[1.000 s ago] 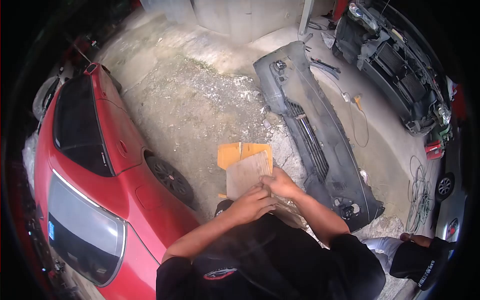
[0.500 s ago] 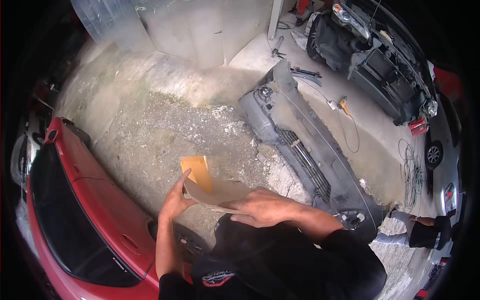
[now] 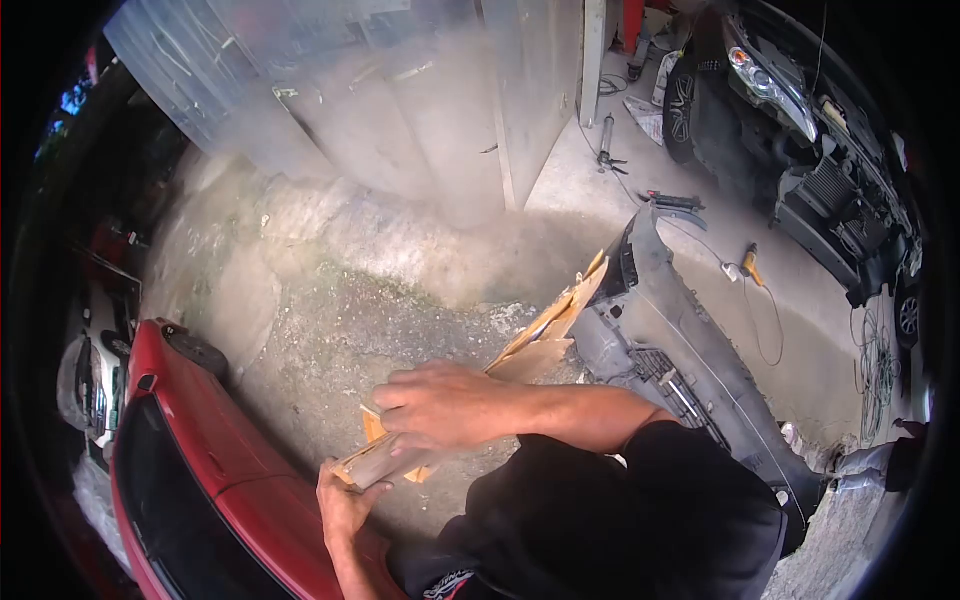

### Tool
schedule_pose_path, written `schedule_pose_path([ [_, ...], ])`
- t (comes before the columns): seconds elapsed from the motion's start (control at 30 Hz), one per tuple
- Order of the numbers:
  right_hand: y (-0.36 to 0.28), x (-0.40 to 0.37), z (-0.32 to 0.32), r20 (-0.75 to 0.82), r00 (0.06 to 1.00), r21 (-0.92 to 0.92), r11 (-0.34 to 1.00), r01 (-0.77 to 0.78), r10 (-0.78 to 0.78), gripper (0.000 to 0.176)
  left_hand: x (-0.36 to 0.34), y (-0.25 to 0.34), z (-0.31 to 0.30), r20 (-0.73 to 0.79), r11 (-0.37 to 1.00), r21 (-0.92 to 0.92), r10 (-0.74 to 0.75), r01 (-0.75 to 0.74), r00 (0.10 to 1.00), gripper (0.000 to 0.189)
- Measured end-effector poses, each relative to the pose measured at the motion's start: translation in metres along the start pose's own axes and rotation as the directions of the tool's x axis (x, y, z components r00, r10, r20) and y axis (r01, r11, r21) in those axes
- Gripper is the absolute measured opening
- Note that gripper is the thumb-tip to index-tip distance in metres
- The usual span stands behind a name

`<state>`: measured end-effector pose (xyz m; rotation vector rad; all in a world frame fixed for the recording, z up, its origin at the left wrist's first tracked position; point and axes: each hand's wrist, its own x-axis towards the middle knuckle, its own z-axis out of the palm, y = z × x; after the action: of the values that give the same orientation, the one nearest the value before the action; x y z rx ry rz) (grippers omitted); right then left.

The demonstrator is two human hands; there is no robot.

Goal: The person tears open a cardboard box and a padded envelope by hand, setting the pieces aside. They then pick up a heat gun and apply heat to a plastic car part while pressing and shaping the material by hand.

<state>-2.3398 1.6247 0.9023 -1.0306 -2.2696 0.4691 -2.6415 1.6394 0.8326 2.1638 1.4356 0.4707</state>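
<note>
Your left hand (image 3: 343, 503): closed on one end of a cardboard piece (image 3: 382, 464). Your right hand (image 3: 440, 402): fingers bent over that piece – whether gripping, cannot tell. Second cardboard strip (image 3: 552, 325), orange-brown: slanting up beyond your right wrist. Grey bumper (image 3: 690, 335): right of both hands. Red car (image 3: 215, 450): left of both.

Car (image 3: 215, 430) left of bumper (image 3: 690, 322)
</note>
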Motion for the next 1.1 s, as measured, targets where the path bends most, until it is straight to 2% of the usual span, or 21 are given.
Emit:
schedule_pose_path([
  [0.03,0.011,0.018,-0.009,-0.007,1.0,0.012,1.0,-0.013,0.013,0.027,0.015,0.009,-0.005,-0.021,0.998,-0.055,-0.035,0.034,0.999,0.046],
  [0.07,0.026,0.038,-0.024,-0.018,0.999,-0.022,0.999,0.039,-0.039,0.027,0.038,0.01,-0.007,-0.018,0.998,-0.063,-0.023,0.021,1.0,0.046],
  [0.13,0.055,0.065,-0.046,-0.02,0.996,-0.048,0.995,0.086,-0.087,0.027,0.067,0.008,-0.014,0.067,0.938,-0.334,-0.075,0.093,0.995,0.038],
  [0.2,0.092,0.093,-0.072,-0.188,0.957,-0.08,0.974,0.21,-0.221,0.03,0.113,0.013,-0.015,0.082,0.952,-0.304,0.001,0.024,0.997,0.033],
  [0.23,0.11,0.102,-0.083,-0.195,0.956,-0.088,0.975,0.204,-0.218,0.03,0.136,0.018,-0.018,0.111,0.964,-0.264,0.066,-0.035,0.992,0.028],
  [0.3,0.151,0.112,-0.105,-0.155,0.979,-0.071,0.99,0.125,-0.135,0.033,0.187,0.028,-0.01,0.096,0.958,-0.268,0.129,-0.099,0.987,0.023],
  [0.4,0.211,0.119,-0.133,-0.196,0.98,-0.115,0.993,0.012,-0.035,0.036,0.273,0.031,0.009,0.123,0.924,-0.29,0.294,-0.249,0.948,0.022],
  [0.43,0.231,0.121,-0.138,-0.207,0.978,-0.119,0.993,-0.014,-0.011,0.036,0.304,0.029,0.014,0.144,0.92,-0.296,0.31,-0.259,0.94,0.022],
  [0.5,0.272,0.126,-0.153,-0.279,0.955,-0.196,0.967,-0.164,0.105,0.038,0.37,0.024,0.032,0.141,0.886,-0.322,0.394,-0.335,0.908,0.021],
  [0.53,0.291,0.128,-0.164,-0.285,0.931,-0.207,0.934,-0.293,0.229,0.042,0.403,0.026,0.041,0.155,0.878,-0.328,0.413,-0.348,0.897,0.021],
  [0.57,0.307,0.132,-0.172,-0.309,0.883,-0.204,0.883,-0.424,0.353,0.047,0.439,0.03,0.045,0.138,0.859,-0.292,0.473,-0.421,0.87,0.021],
  [0.6,0.326,0.135,-0.178,-0.331,0.87,-0.216,0.868,-0.447,0.365,0.047,0.474,0.035,0.051,0.106,0.826,-0.269,0.536,-0.495,0.837,0.022],
  [0.67,0.368,0.133,-0.193,-0.589,0.645,0.011,0.803,-0.595,0.486,0.056,0.536,0.04,0.064,0.083,0.801,-0.285,0.568,-0.526,0.819,0.021],
  [0.7,0.385,0.131,-0.212,-0.601,0.638,-0.014,0.791,-0.611,0.482,0.056,0.569,0.049,0.07,0.055,0.787,-0.281,0.585,-0.549,0.809,0.021],
  [0.77,0.409,0.124,-0.221,-0.723,0.347,0.097,0.585,-0.805,0.598,0.063,0.615,0.055,0.067,0.073,0.8,-0.254,0.577,-0.544,0.814,0.021],
  [0.8,0.426,0.121,-0.232,-0.735,0.322,0.107,0.571,-0.814,0.597,0.063,0.642,0.06,0.067,0.054,0.812,-0.221,0.563,-0.54,0.824,0.021],
  [0.87,0.46,0.118,-0.249,-0.809,0.165,0.152,0.471,-0.869,0.565,0.07,0.689,0.061,0.068,0.028,0.811,-0.191,0.567,-0.553,0.823,0.021],
  [0.97,0.51,0.128,-0.261,-0.791,0.132,0.206,0.463,-0.862,0.597,0.075,0.75,0.063,0.074,-0.048,0.819,-0.164,0.549,-0.549,0.834,0.021],
  [1.0,0.527,0.138,-0.266,-0.757,0.113,0.251,0.446,-0.859,0.644,0.081,0.77,0.063,0.076,-0.083,0.823,-0.162,0.538,-0.544,0.839,0.021],
  [1.1,0.585,0.169,-0.291,-0.751,0.066,0.346,0.477,-0.808,0.657,0.089,0.828,0.07,0.082,-0.064,0.846,-0.145,0.51,-0.514,0.858,0.022],
])
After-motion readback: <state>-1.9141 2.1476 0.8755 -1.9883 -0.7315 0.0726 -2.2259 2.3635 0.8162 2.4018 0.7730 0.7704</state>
